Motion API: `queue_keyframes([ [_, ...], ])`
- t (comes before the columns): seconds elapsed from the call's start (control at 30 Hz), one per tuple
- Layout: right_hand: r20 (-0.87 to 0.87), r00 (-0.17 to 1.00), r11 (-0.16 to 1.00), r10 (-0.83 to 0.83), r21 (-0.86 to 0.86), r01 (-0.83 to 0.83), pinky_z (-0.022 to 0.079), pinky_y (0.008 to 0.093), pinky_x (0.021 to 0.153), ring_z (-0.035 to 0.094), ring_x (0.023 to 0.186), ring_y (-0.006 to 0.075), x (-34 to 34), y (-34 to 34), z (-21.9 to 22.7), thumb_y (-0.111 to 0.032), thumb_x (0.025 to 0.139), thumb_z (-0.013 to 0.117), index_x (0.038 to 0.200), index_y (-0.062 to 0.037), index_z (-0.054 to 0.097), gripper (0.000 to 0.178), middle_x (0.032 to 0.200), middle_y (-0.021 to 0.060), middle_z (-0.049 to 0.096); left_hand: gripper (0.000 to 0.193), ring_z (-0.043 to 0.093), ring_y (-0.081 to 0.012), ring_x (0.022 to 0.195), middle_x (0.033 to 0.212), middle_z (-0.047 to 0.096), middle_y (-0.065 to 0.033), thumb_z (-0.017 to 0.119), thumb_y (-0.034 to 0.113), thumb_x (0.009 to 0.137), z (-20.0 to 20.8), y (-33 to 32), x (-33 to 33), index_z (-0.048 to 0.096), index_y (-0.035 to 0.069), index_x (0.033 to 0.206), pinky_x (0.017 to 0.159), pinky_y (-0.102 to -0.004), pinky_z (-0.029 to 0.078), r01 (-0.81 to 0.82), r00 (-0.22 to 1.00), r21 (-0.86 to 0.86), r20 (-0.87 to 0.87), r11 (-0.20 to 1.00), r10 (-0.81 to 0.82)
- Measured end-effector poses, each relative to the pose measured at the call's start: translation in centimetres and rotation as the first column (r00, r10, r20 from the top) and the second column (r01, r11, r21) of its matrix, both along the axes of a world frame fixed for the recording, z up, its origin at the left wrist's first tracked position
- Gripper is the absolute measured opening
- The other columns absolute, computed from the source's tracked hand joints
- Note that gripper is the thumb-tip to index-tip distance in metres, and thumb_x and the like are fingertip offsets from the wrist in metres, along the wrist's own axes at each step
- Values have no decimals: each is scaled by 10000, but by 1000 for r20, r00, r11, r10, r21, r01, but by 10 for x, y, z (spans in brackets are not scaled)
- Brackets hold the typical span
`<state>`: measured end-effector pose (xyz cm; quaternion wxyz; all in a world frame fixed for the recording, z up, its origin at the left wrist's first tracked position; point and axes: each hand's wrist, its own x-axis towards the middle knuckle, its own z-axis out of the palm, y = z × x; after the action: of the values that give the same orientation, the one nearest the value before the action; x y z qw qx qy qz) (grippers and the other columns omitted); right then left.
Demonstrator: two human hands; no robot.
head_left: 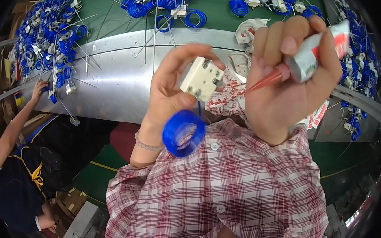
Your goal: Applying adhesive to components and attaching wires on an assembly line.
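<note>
My left hand grips a cream-coloured, block-shaped switch or thermostat body with small metal screws on its face. From that block hangs a coil of blue tubing, blurred, above my shirt. In my right hand is a white and red squeeze tube, its red tapered nozzle pointing left toward the block. Nozzle tip and block stand apart. Beneath and between my hands lies a white cloth spotted with red stains.
Many similar blocks with blue coils and thin metal rods lie on the green belt, with heaped piles at left and right. A metal ledge runs before me. A co-worker reaches toward the left pile.
</note>
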<state>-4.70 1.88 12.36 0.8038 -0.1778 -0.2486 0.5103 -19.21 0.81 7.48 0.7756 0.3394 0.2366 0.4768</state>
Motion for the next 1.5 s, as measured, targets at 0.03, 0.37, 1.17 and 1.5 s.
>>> queue_keyframes([
  [0.03, 103, 984, 984, -146, -85, 155, 271, 277, 470, 300, 449, 126, -7, -6, 9, -252, 936, 337, 1000, -13, 496, 294, 696, 66, 494, 715, 593, -243, 950, 1079, 536, -173, 778, 359, 677, -5, -1, 2, 447, -3, 1196, 814, -347, 520, 8, 1000, 16, 8, 1000, -8],
  [0.37, 549, 784, 930, -288, 356, 92, 315, 286, 417, 370, 435, 121, 9, -9, 7, -300, 953, 224, 1060, -36, 499, 396, 752, 84, 546, 753, 586, -302, 1001, 1055, 515, -145, 763, 437, 657, -6, -14, 27, 421, 21, 1183, 882, -438, 497, -22, 873, -14, 487, 1000, 26],
  [1.17, 491, 853, 966, -176, 254, 53, 293, 267, 411, 318, 409, 108, 0, -8, 12, -245, 961, 213, 1177, -2, 412, 381, 694, 108, 502, 762, 582, -295, 1012, 1050, 524, -154, 757, 464, 640, 6, -20, 26, 435, 21, 1170, 914, -411, 471, 35, 949, -100, 315, 994, -2],
  [1.5, 588, 753, 920, -295, 387, 58, 307, 290, 396, 334, 391, 137, 10, -4, -3, -191, 956, 268, 1227, 12, 310, 341, 670, 153, 522, 744, 570, -308, 1025, 1056, 519, -159, 784, 422, 644, -8, -11, 25, 440, 12, 1160, 904, -412, 473, 59, 943, 18, 327, 998, -62],
])
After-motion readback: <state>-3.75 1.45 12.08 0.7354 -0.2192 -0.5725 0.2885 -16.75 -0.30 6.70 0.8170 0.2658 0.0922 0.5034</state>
